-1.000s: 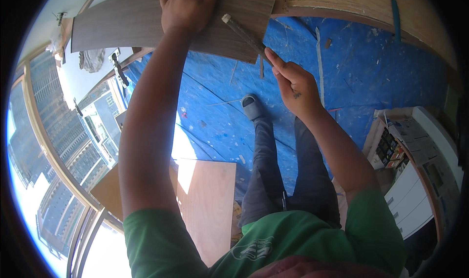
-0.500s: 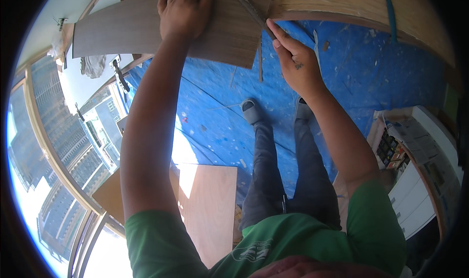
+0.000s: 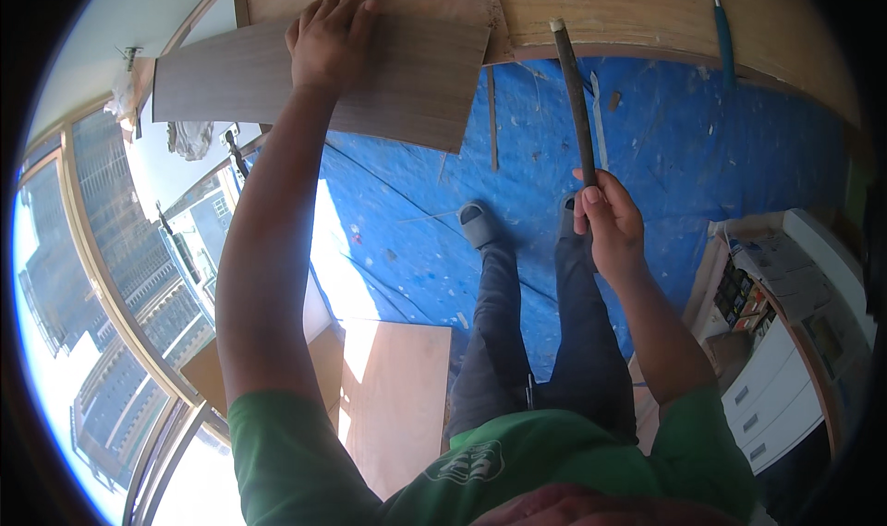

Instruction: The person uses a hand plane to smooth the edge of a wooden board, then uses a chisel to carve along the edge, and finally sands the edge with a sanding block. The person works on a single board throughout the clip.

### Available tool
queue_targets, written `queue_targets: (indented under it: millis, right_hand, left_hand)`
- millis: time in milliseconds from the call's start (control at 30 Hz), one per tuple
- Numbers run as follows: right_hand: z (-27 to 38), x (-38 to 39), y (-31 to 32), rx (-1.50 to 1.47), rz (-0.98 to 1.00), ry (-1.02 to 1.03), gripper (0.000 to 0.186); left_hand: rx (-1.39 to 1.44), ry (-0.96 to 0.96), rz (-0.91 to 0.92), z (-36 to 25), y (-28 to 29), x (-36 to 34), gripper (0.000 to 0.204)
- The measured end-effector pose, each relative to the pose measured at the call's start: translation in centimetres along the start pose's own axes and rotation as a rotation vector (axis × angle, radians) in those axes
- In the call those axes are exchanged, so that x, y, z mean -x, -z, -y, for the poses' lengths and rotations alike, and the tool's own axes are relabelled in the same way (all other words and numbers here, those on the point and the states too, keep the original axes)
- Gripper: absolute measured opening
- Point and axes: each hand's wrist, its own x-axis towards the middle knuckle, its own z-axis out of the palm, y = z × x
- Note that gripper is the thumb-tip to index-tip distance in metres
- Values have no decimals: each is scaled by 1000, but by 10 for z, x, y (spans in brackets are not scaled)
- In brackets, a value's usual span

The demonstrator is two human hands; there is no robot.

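My left hand [image 3: 325,50] lies with fingers spread on a grey-brown wood-grain panel [image 3: 407,92], its fingertips reaching past the panel's far edge. The panel rests on a tan plywood work surface [image 3: 601,9] and juts over its near edge. In my right hand [image 3: 612,223] a dark, slim stick [image 3: 575,101] with a pale blunt tip is gripped near its lower end. The stick points away from me above the blue sheet, apart from the panel. What kind of tool it is, I cannot tell.
A teal-handled tool [image 3: 725,46] lies at the work surface's right. Blue sheeting [image 3: 407,193] with scraps covers the floor under my feet. A plywood sheet [image 3: 397,387] stands at lower left, beside windows [image 3: 111,249]. White drawers [image 3: 776,397] are on the right.
My right hand has drawn back toward me with the stick, whose tip has left the panel and swung right. My left hand stays spread on the panel. The whole view has shifted slightly.
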Motion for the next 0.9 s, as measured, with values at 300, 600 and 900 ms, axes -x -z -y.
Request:
queue_targets:
  millis: [300,600,900]
  right_hand:
    - [-40,-13,8,-39,13,-215,44]
    - [-27,-72,-3,236,125,-111,45]
    - [-22,-87,-17,324,148,-20,36]
  left_hand:
    - [-43,140,-29,-2,-6,-14,61]
    - [-36,156,43,-1,5,-13,63]
    - [-21,154,72,-10,16,-18,57]
